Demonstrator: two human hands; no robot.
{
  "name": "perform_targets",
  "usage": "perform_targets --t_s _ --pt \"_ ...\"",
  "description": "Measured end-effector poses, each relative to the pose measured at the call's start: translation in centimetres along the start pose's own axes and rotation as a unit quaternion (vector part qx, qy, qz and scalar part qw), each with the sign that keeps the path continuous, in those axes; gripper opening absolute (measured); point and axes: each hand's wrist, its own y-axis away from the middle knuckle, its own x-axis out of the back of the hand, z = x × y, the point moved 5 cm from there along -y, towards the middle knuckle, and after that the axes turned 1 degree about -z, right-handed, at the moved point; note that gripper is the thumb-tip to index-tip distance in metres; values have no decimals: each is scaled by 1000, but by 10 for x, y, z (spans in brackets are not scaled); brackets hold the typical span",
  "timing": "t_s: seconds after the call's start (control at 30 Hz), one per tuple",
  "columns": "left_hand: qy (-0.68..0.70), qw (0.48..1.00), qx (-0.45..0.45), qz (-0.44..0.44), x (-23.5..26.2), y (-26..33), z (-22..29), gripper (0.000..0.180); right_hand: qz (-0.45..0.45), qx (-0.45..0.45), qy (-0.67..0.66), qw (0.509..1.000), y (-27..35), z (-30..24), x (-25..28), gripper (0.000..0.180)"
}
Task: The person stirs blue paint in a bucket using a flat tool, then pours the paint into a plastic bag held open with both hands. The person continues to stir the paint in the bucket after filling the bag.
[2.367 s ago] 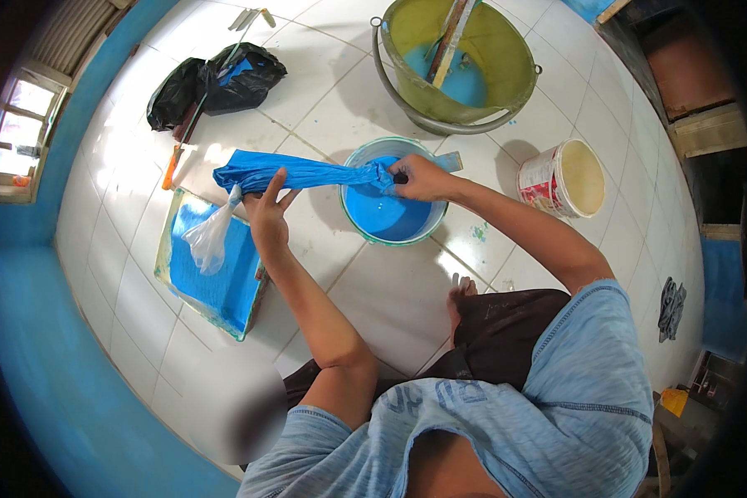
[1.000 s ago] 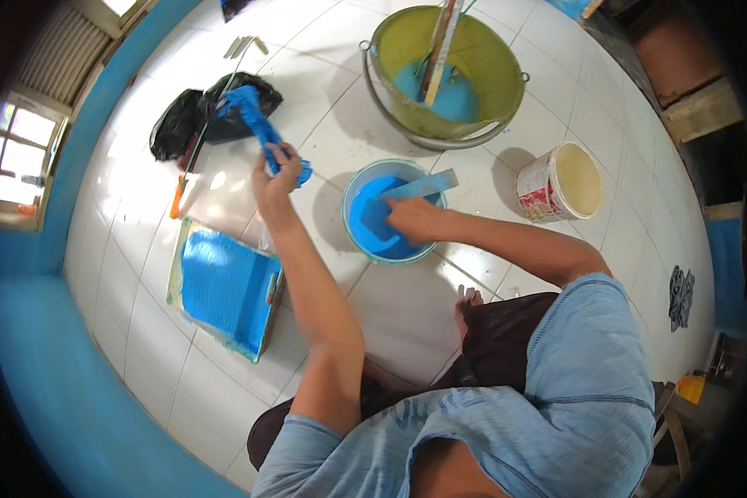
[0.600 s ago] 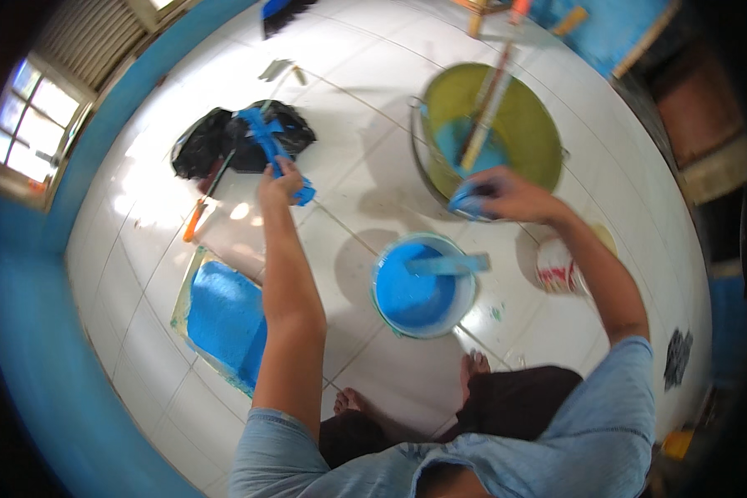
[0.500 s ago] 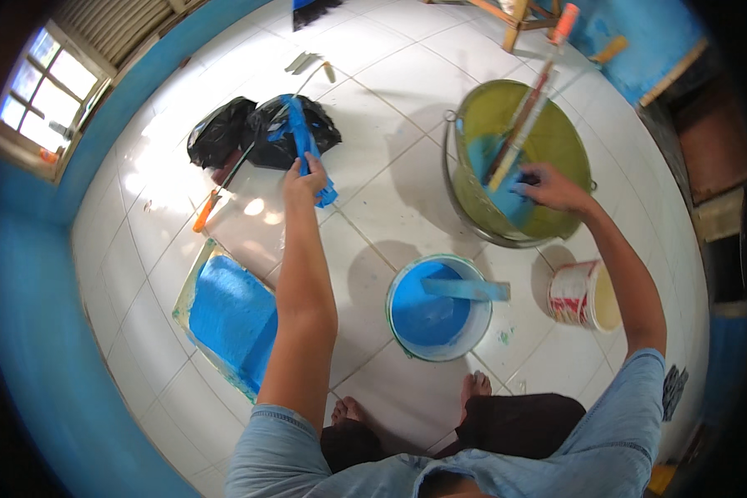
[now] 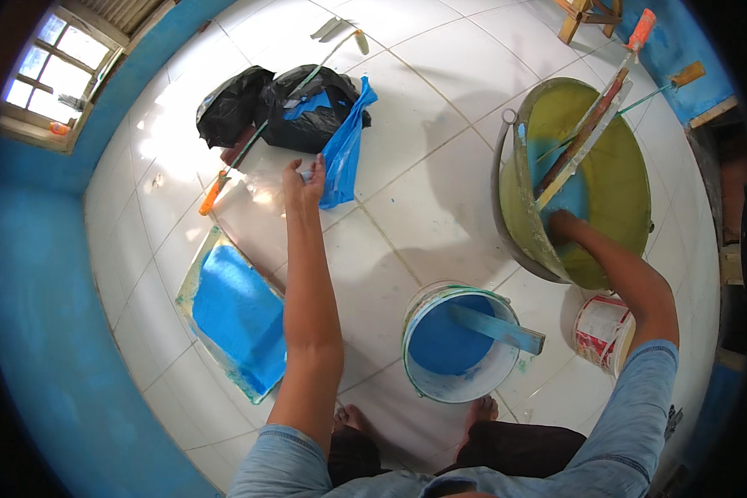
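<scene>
My left hand (image 5: 305, 184) is over the floor with thumb and fingers apart, right beside a crumpled blue plastic bag (image 5: 347, 149). The fingertips are at the bag's edge; no grip on it shows. Two black plastic bags (image 5: 311, 108) lie just beyond, with a long roller frame (image 5: 261, 133) with an orange handle across them. My right hand (image 5: 566, 226) reaches down into a large olive-green bucket (image 5: 627, 178) holding bluish liquid. Its fingers are hidden there. A wooden stick (image 5: 585, 137) and orange-handled tool lean in the same bucket.
A paint tray (image 5: 199, 303) with blue paint lies at the left. Near my feet stands a white pail (image 5: 423, 386) of blue paint with a flat stick (image 5: 502, 328) across it. A small red-and-white tub (image 5: 598, 332) lies right; a wooden stool (image 5: 588, 17) stands far right.
My right hand has gone from above the liquid down into the bucket. My left hand's fingers have come apart, and the blue bag has shifted to the right of them. The view has shifted.
</scene>
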Motion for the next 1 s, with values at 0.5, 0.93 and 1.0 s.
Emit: perform_targets --t_s 0.5,0.93,1.0 --pt "-689 326 -585 -278 -53 101 -52 62 142 -79 47 986 52 -9 24 26" --pt "-772 262 -464 -347 -23 231 -30 34 36 -46 79 995 70 -17 49 31" --pt "-772 261 -460 -352 -13 240 -12 33 35 -63 81 994 84 -19 67 34"
